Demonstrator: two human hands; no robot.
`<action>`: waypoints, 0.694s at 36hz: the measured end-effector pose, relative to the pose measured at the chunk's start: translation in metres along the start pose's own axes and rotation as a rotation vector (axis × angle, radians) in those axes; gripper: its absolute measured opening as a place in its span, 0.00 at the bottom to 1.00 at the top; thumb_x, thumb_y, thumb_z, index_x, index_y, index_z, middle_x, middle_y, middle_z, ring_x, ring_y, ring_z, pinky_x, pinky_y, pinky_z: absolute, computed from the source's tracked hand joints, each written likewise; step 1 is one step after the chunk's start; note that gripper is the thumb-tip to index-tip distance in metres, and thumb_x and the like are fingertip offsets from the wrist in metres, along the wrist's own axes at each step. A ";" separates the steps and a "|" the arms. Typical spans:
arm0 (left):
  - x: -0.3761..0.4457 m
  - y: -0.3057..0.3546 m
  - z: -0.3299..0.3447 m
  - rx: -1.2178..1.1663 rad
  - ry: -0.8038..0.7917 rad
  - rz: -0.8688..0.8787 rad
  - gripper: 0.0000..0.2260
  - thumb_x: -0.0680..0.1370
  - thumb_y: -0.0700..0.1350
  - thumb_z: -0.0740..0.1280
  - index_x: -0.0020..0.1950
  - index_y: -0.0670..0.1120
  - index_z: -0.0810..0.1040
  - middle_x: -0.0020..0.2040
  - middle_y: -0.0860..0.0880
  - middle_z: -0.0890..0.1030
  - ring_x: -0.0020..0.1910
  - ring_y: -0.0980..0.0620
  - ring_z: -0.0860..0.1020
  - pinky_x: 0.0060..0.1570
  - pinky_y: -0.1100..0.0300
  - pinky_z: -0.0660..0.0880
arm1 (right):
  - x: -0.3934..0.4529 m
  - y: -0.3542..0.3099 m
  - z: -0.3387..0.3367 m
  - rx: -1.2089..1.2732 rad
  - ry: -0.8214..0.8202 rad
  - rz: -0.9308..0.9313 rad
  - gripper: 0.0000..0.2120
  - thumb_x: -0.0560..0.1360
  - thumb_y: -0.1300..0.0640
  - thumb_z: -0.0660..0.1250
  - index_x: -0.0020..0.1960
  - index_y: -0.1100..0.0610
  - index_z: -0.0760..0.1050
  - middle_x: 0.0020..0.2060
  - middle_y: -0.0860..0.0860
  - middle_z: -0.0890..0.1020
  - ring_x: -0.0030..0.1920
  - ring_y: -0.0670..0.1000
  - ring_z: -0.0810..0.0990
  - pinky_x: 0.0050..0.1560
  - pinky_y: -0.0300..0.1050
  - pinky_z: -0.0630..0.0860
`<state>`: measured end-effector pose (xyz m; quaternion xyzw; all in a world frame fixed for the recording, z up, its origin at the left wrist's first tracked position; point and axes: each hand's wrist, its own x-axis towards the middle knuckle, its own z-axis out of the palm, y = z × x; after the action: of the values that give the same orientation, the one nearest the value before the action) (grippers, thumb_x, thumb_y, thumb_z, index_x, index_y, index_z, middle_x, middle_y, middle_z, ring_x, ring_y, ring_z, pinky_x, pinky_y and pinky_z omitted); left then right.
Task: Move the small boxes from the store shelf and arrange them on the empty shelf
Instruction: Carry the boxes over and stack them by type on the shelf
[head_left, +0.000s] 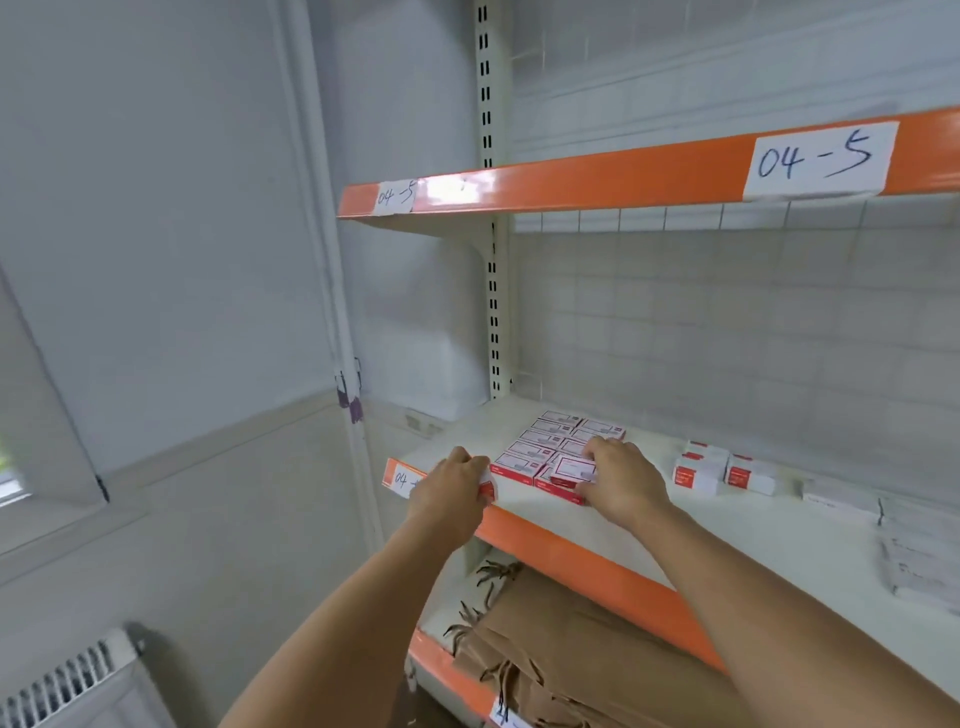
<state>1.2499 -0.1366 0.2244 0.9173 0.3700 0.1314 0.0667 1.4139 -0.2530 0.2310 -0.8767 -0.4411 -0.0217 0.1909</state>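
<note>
Two hands out over shelf (779, 540) | left hand (454, 488): I see fingers curled round a box (488, 491) at the front edge | right hand (621, 480): palm down, fingertips pinching another box (569, 475) at the near end of the box block (550, 447) | more boxes (722, 473) stand right, apart.

Handwritten paper labels (821, 158) on the upper shelf's orange edge (597, 179) read "04-5".
</note>
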 end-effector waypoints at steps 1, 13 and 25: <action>0.008 -0.002 0.002 -0.006 0.000 -0.002 0.17 0.81 0.45 0.61 0.70 0.51 0.68 0.63 0.50 0.70 0.60 0.48 0.73 0.50 0.52 0.76 | 0.005 0.001 0.002 0.002 0.003 0.012 0.18 0.74 0.53 0.69 0.63 0.54 0.71 0.60 0.51 0.76 0.61 0.52 0.72 0.53 0.45 0.72; 0.116 -0.031 0.021 0.020 -0.019 0.122 0.20 0.81 0.46 0.61 0.73 0.49 0.66 0.66 0.48 0.69 0.64 0.47 0.70 0.56 0.54 0.72 | 0.067 0.002 0.019 0.079 0.039 0.190 0.18 0.73 0.51 0.71 0.61 0.50 0.75 0.58 0.47 0.78 0.58 0.49 0.74 0.52 0.44 0.75; 0.203 -0.051 0.051 0.035 -0.157 0.367 0.18 0.81 0.50 0.59 0.70 0.49 0.68 0.65 0.48 0.69 0.64 0.49 0.70 0.56 0.52 0.74 | 0.110 -0.014 0.040 0.054 0.123 0.401 0.19 0.75 0.52 0.70 0.65 0.52 0.73 0.60 0.49 0.77 0.60 0.51 0.72 0.56 0.44 0.73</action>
<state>1.3713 0.0406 0.2037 0.9777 0.1927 0.0629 0.0543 1.4645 -0.1468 0.2208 -0.9386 -0.2455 -0.0250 0.2412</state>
